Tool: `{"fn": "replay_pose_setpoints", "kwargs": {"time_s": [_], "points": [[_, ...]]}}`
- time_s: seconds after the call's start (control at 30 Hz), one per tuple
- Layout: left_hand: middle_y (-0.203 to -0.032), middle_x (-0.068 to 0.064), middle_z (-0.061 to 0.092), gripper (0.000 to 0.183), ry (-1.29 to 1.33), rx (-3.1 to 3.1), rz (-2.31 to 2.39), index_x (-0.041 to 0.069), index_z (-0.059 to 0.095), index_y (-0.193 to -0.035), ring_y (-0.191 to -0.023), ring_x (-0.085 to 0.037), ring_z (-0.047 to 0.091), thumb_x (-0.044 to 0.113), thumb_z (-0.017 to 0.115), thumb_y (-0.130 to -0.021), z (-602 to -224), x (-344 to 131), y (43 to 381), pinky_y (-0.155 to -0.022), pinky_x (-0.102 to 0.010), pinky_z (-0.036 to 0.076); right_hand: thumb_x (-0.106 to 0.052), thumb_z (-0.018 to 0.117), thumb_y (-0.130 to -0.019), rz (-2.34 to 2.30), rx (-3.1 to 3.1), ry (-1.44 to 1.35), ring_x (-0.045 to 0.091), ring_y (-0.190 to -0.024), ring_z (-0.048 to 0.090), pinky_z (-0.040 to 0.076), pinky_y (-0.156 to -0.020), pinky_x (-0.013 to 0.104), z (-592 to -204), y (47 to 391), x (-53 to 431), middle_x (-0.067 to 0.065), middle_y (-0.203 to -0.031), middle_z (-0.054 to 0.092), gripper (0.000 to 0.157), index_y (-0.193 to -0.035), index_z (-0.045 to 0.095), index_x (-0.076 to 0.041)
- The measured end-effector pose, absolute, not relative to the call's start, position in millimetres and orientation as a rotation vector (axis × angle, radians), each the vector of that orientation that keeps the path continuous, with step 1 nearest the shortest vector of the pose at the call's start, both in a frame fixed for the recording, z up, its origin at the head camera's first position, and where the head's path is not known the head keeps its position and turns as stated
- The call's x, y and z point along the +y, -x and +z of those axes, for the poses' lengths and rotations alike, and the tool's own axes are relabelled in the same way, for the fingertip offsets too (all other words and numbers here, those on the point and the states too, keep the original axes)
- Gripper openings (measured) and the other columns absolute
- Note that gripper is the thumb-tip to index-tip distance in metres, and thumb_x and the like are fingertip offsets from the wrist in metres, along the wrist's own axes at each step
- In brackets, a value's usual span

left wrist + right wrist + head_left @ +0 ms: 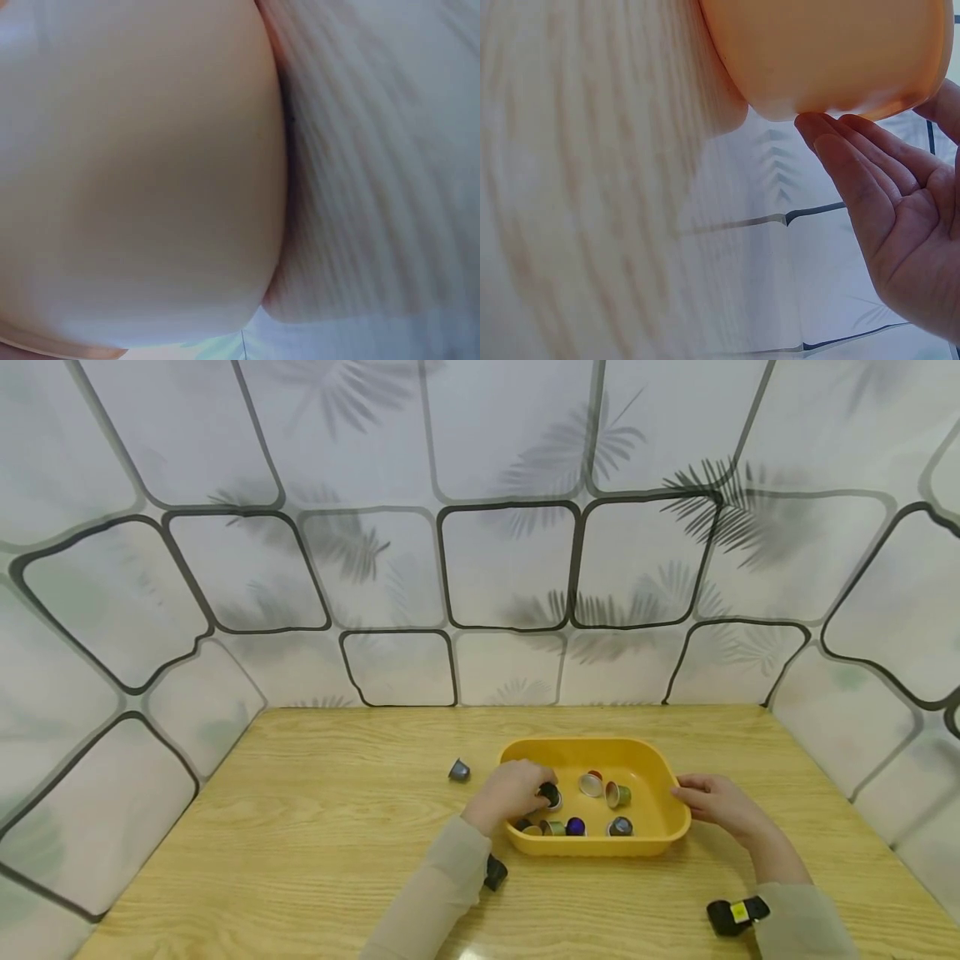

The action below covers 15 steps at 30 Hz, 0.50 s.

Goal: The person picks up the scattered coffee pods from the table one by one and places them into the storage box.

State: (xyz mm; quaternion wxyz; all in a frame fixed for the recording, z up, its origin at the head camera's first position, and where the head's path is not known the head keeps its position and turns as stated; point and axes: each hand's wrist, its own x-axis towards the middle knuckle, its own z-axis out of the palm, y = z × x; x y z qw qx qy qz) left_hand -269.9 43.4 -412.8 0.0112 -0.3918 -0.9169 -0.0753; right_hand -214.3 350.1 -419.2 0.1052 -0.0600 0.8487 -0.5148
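A yellow plastic tray (577,742) stands on the table with several coffee capsules in it. My left hand (510,789) reaches over its left end and pinches a black coffee capsule (551,795) between thumb and fingers. At the right end, my right hand (720,803) holds the tray's rim, thumb on top and fingers against the outer wall; the right wrist view shows these fingers (862,161) touching it. Inside lie a purple capsule (575,827), a green one (618,794), a pale one (591,784) and a dark grey one (621,827). The left wrist view shows only the tray's wall (150,165) and tabletop.
One blue-grey capsule (459,770) lies on the wooden table (337,827), left of the tray. Patterned fabric walls (502,568) enclose the table at the back and sides. Each wrist carries a black camera mount (727,917).
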Motion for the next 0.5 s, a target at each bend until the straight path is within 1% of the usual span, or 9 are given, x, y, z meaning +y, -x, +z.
{"fn": "replay_pose_setpoints", "kwargs": {"time_s": [0.33,0.5], "points": [[-0.094,0.006,0.064,0.026,1.228,-2.846,-0.214,0.017,0.065,-0.105,-0.077,-0.007,0.058,0.022,0.066,-0.08,-414.8,43.9,270.9,-0.065,-0.02,0.046,-0.023,0.047,-0.093,-1.514,2.5,0.195,0.032,-0.103,0.052,0.047,-0.081,0.035,-417.2,213.8,350.0,0.032,-0.119,0.045,0.054,-0.123,0.035,0.02],[-0.094,0.006,0.064,0.024,1.233,-2.854,-0.168,0.018,0.065,-0.105,-0.077,-0.007,0.057,0.023,0.065,-0.081,-414.5,43.9,269.5,-0.066,-0.02,0.046,-0.023,0.047,-0.093,-1.524,2.493,0.198,0.031,-0.103,0.052,0.047,-0.081,0.035,-418.7,214.1,350.2,0.032,-0.119,0.045,0.053,-0.123,0.036,0.02]]}}
